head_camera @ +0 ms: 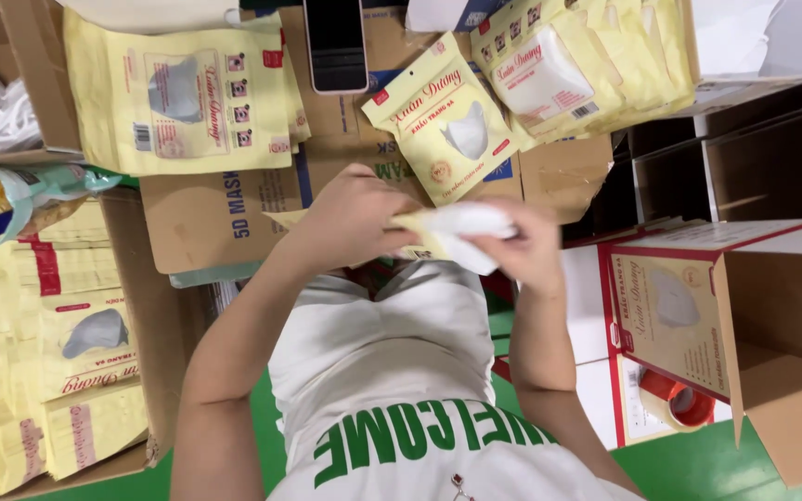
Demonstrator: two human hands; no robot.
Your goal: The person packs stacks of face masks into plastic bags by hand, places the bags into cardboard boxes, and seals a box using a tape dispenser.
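My left hand [350,221] grips a flat yellow pouch [417,225] by its mouth, close in front of my white shirt. My right hand [523,249] pinches a folded stack of white face masks [464,229] whose end sits at the pouch opening. Both hands meet over the edge of a flattened cardboard sheet [225,218]. How far the masks reach inside the pouch is hidden by my fingers.
A filled yellow mask pouch [443,116] lies just beyond my hands, with a phone [336,42] behind it. Empty pouches [178,93] are stacked far left, more pouches [587,56] far right and at my left side [58,353]. An open carton [777,306] and a red tape roll [681,401] stand right.
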